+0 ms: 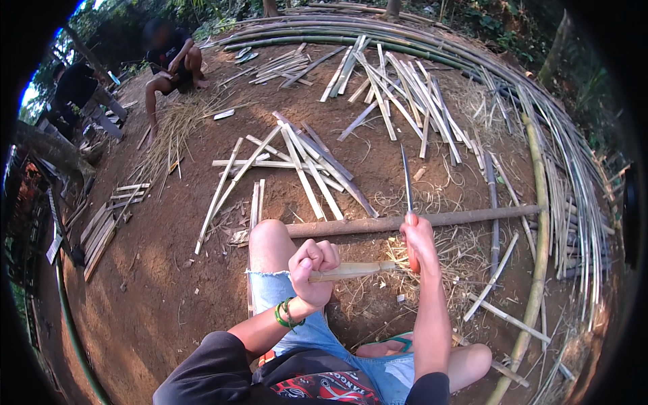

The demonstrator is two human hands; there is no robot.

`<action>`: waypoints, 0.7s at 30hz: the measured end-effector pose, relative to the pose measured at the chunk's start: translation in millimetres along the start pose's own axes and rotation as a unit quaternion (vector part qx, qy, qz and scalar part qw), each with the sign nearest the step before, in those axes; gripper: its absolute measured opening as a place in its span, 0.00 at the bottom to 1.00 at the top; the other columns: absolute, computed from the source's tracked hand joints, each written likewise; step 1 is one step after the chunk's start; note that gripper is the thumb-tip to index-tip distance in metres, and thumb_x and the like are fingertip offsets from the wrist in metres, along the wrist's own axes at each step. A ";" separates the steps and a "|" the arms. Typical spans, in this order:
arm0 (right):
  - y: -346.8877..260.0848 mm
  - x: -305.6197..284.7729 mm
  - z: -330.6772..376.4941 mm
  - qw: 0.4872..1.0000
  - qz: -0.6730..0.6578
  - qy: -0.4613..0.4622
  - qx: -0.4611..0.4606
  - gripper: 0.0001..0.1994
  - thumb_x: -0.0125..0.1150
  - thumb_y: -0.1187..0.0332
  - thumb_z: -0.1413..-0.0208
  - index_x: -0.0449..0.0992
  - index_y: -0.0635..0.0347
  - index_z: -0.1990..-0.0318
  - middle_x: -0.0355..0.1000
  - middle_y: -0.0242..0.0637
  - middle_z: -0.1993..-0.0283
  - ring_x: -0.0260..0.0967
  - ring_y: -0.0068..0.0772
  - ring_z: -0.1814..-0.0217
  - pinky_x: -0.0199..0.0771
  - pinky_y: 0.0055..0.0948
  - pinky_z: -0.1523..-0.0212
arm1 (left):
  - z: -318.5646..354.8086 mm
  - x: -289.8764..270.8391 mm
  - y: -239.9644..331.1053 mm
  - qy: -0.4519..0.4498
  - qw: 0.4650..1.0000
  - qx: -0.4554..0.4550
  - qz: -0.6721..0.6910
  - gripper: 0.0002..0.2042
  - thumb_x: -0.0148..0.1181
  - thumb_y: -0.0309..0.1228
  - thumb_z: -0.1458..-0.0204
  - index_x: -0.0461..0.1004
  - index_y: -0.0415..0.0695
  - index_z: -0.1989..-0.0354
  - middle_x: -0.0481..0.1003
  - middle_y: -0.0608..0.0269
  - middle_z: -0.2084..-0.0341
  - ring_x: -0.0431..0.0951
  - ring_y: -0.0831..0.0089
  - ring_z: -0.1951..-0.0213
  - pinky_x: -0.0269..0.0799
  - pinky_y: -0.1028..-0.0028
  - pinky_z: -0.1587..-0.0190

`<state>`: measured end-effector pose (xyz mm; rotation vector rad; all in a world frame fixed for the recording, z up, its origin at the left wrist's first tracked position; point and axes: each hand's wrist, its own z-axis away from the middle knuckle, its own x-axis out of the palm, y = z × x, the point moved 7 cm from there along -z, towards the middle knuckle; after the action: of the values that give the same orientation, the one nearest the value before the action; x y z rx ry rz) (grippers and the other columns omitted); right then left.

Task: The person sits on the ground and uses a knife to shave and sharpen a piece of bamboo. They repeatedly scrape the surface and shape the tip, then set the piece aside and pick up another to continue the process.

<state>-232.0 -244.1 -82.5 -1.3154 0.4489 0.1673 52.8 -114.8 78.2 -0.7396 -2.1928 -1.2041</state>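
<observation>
A pale split bamboo strip (pixel 354 271) lies across my lap. My left hand (pixel 313 270) is closed round its left end, and the strip's other end reaches toward my right wrist. My right hand (pixel 417 239) grips the handle of a long knife (pixel 407 177). Its narrow blade points up and away from me, over the wooden pole on the ground. The blade stands apart from the strip. Beneath the strip's right end, thin shavings (pixel 445 270) cover the earth.
A wooden pole (pixel 432 221) lies crosswise before my knees, meeting a long bamboo pole (pixel 536 236) on the right. Split strips (pixel 307 165) lie in piles ahead. Long bamboo stalks (pixel 324 32) line the far side. Another person (pixel 172 61) sits far left; a second person (pixel 84 91) bends nearby.
</observation>
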 end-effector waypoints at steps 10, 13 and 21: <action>-201.2 -40.2 -82.7 0.996 0.081 0.016 -0.026 0.13 0.65 0.71 0.50 0.74 0.74 0.63 0.72 0.40 0.74 0.70 0.30 0.77 0.69 0.32 0.75 | 31.1 -25.5 22.0 0.008 0.998 0.011 -0.057 0.17 0.45 0.45 0.42 0.54 0.46 0.75 0.54 0.67 0.84 0.53 0.75 0.79 0.51 0.72 0.75; -220.9 -58.7 -98.9 0.981 0.177 0.070 -0.025 0.12 0.60 0.65 0.48 0.79 0.67 0.66 0.77 0.43 0.75 0.77 0.33 0.74 0.75 0.33 0.70 | 35.3 -21.3 22.8 0.002 0.999 0.011 -0.053 0.17 0.46 0.45 0.42 0.54 0.46 0.74 0.55 0.66 0.84 0.54 0.74 0.79 0.51 0.72 0.75; -246.7 -85.4 -101.8 0.958 0.243 0.152 -0.006 0.16 0.56 0.59 0.43 0.80 0.65 0.63 0.79 0.47 0.69 0.80 0.43 0.62 0.76 0.39 0.60 | 45.3 -17.2 20.8 -0.017 0.999 0.019 -0.039 0.19 0.49 0.44 0.41 0.56 0.44 0.77 0.57 0.64 0.85 0.55 0.74 0.81 0.52 0.71 0.76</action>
<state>-241.0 -393.3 154.5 -1.2255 1.0357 0.3786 70.8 -69.7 57.6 -0.6674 -2.2856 -1.1918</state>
